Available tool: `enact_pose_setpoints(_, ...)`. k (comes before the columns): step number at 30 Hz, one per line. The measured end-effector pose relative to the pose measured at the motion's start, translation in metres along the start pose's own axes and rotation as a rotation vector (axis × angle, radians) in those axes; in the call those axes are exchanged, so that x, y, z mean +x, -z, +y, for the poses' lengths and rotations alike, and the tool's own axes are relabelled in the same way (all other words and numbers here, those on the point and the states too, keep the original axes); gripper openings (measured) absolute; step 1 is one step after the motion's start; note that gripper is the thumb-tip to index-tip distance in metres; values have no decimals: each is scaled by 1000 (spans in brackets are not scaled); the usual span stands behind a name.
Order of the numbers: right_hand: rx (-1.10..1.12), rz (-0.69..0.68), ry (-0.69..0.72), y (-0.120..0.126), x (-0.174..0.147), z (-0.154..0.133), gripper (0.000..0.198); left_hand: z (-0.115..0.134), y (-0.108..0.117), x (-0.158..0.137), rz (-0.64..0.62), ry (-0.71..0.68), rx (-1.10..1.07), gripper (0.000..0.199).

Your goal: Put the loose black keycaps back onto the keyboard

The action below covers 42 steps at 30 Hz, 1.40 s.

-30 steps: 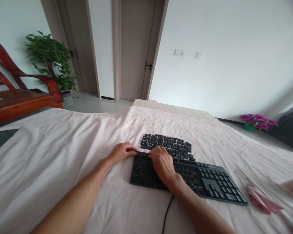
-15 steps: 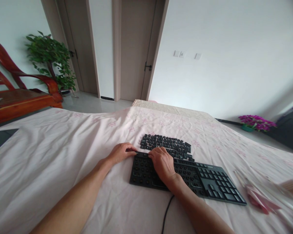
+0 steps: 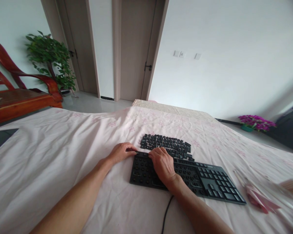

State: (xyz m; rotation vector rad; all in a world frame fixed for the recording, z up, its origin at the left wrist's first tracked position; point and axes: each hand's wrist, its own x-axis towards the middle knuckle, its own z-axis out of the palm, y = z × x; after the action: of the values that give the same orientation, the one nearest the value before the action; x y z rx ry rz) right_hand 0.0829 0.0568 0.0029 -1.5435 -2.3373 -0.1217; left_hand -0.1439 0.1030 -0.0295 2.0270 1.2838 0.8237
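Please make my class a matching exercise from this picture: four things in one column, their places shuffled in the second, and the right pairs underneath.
Things
1. Loose keycaps
2. Left hand
3. Black cable
4. Pink item

Places
A. On the near side of the keyboard, running to the bottom edge of the picture
B. Beyond the right end of the keyboard
C. Clustered along the far side of the keyboard
D. With its fingertips at the far left corner of the keyboard

Right pairs
1-C, 2-D, 3-A, 4-B
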Motion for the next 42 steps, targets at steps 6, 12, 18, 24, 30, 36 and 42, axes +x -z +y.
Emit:
enact_pose_setpoints(6, 37, 11, 0, -3, 0, 2, 23, 0, 0, -1, 1, -3, -2, 25)
enact_pose_setpoints(12, 156, 44, -23, -3, 3, 6, 19, 0, 0, -1, 6, -15, -6, 25)
enact_pose_setpoints(18, 257, 46, -80, -5, 7, 16, 15, -1, 0, -1, 4, -11, -2, 26)
enact_pose_setpoints(24, 309, 59, -92, -10, 7, 21, 14, -2, 0, -1, -4, -6, 12, 27)
enact_pose_setpoints(30, 343, 72, -94, -12, 8, 21, 13, -5, -1, 0, 9, -8, 28, 26)
enact_pose_setpoints(36, 399, 66, -126, -19, 10, 25, 13, -4, -1, 0, -2, 1, 20, 26)
enact_pose_setpoints(42, 516, 13, -194, -28, 14, 34, 14, -5, -2, 0, -4, -16, 12, 26)
